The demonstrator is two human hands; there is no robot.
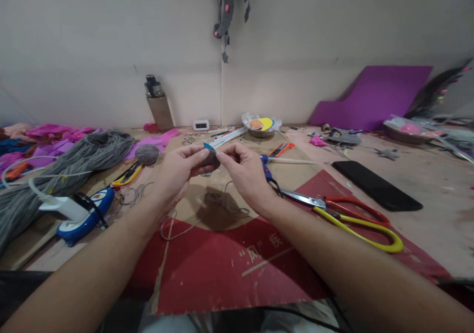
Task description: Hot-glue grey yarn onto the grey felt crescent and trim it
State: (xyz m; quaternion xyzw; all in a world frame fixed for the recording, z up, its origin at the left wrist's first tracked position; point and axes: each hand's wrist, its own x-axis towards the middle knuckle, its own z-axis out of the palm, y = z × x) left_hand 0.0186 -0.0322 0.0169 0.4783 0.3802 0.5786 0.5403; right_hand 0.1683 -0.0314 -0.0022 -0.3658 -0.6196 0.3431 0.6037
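Observation:
My left hand point(177, 169) pinches a small blue piece wrapped partly in grey yarn point(212, 159), held up over the cardboard. The fingers of my right hand point(245, 171) are closed at the other side of the same piece, touching the yarn. Part of the piece is hidden by the fingertips. Loose grey yarn point(225, 205) trails in loops on the cardboard below my hands. Just beyond my right hand lies a blue glue gun point(265, 167), mostly hidden by that hand. A ball of grey yarn point(147, 154) rests left of my left hand.
Large scissors point(355, 218) with red and yellow handles and a black phone point(375, 185) lie on the right. A yellow utility knife point(128, 174), a blue power strip point(87, 219) and a grey yarn hank point(85, 160) are on the left. A brown bottle point(160, 109) stands against the wall.

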